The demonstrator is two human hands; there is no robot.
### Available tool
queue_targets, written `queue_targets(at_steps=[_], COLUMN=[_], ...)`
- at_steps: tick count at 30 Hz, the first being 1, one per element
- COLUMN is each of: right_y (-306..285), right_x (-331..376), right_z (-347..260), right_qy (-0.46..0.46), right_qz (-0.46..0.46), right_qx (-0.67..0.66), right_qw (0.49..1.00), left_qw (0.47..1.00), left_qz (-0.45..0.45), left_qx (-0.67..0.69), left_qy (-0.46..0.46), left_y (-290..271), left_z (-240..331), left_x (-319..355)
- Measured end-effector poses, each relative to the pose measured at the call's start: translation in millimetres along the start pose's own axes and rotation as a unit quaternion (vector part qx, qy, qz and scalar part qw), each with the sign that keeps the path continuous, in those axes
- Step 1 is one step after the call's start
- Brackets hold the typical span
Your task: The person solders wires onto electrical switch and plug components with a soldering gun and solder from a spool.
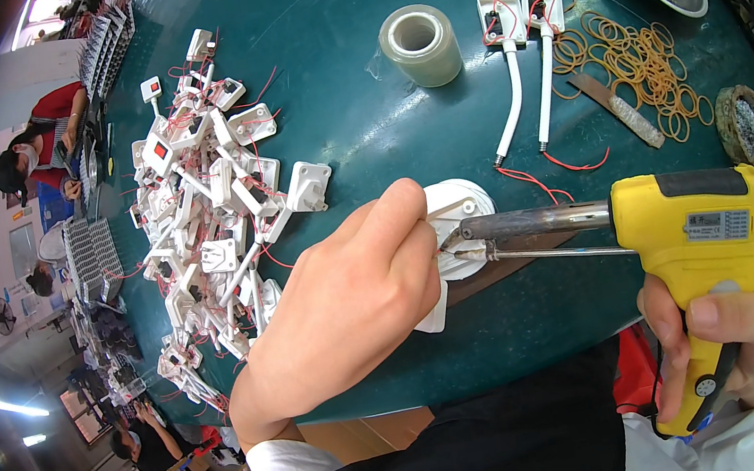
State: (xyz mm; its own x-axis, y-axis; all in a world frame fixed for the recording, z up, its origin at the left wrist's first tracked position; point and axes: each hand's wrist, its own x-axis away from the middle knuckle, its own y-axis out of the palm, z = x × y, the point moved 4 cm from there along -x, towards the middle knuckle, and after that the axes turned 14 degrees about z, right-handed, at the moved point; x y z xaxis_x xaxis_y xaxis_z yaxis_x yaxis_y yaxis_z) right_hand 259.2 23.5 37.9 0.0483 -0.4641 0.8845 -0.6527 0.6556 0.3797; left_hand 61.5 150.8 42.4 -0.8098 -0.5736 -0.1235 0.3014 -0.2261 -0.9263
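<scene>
My right hand (733, 336) grips the handle of a yellow soldering gun (690, 209), its fingers wrapped round the grip. The gun's long metal barrel points left, and its tip meets a round white plastic part (465, 195) on the green table. A thin metal tube runs below the barrel to the same spot. My left hand (348, 301) is closed at the left side of the white part, holding it; the fingertips are mostly hidden behind the knuckles. What lies under the soldering tip is too small to make out.
White plastic housings with red wires (210, 200) are heaped at left. Beyond my hands stand a clear tape roll (421, 46) and two stemmed white pieces (515, 89). Rubber bands (630, 59), a wrapped-handle blade (617, 108), a screw dish (694, 1) and a round pot (743, 125) lie right.
</scene>
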Motion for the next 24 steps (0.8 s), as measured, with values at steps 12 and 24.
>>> queue_targets(at_steps=[12,24], right_y=[-1.9,-67.7], right_x=[5.2,36.5], right_z=[-2.5,9.6], right_qy=[-0.007,-0.41], right_qz=[0.003,0.065], right_qx=[0.064,-0.059], right_qw=[0.998,0.908], left_qw=[1.0,1.0], left_qz=[0.01,0.006], left_qx=[0.005,0.016], left_qy=[-0.001,-0.019], left_y=[1.6,-1.5], left_z=[2.6,0.6], left_x=[-0.2,5.7])
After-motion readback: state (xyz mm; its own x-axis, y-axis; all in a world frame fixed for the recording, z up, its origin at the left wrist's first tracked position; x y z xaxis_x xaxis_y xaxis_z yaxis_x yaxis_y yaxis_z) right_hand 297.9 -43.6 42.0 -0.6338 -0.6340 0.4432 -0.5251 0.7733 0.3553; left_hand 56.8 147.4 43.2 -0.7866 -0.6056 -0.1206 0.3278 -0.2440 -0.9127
